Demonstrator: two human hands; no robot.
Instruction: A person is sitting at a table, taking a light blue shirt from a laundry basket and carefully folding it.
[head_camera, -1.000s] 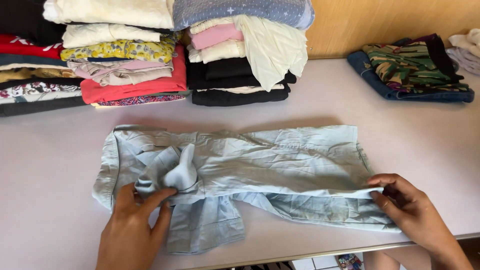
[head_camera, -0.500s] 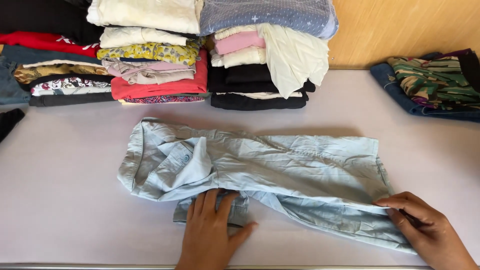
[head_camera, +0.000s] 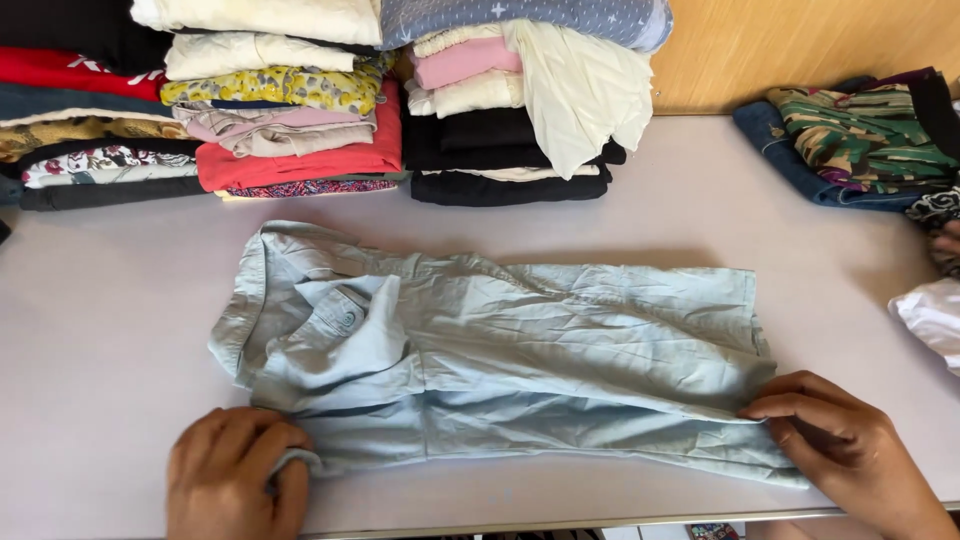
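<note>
The left hand (head_camera: 238, 470) was curled closed, pinching the near corner of the pale blue shirt (head_camera: 500, 370). The right hand (head_camera: 845, 445) gripped the shirt's other end between thumb and fingers. The shirt lay folded lengthwise between the two hands on the table (head_camera: 100, 330). Beyond the hands stood stacks of folded clothes (head_camera: 290, 110), and past the right hand lay a camouflage garment (head_camera: 860, 135).
</note>
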